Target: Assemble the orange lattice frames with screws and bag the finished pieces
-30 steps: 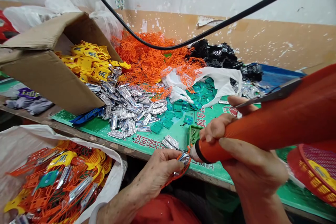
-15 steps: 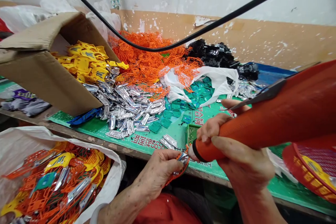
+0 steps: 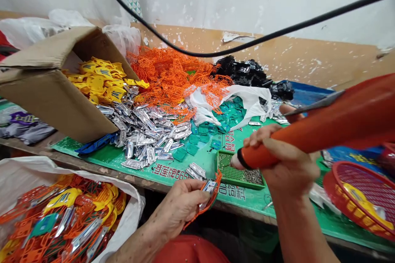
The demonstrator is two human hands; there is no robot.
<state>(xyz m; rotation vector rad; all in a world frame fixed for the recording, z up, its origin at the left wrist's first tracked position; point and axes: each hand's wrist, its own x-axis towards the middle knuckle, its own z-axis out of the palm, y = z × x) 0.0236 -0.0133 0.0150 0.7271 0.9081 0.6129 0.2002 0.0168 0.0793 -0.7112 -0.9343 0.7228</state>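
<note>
My left hand (image 3: 182,209) is shut on a small orange plastic lattice piece (image 3: 210,193) with a silver metal part (image 3: 210,188) on it. My right hand (image 3: 286,168) grips a long orange tapered tool handle (image 3: 296,144), and a metal blade (image 3: 314,103) lies along its top. The handle's rounded tip (image 3: 236,162) points left and stays apart from the lattice piece. Just below that tip sits a small green perforated tray (image 3: 230,168) with tiny silver bits (image 3: 253,176) at one end. Loose silver metal pieces (image 3: 194,171) lie on the green mat (image 3: 101,158) near my left hand.
Silver pieces (image 3: 148,139) and orange lattice (image 3: 173,78) are heaped on the bench, with teal and black parts behind. Yellow parts fill a tilted cardboard box (image 3: 52,98). A white sack (image 3: 61,185) sits lower left, a red basket (image 3: 361,193) right, and a black cable (image 3: 262,41) crosses overhead.
My right hand and the orange handle have lifted up and right, away from the lattice piece. The green tray now shows fully, and the whole view has shifted slightly.
</note>
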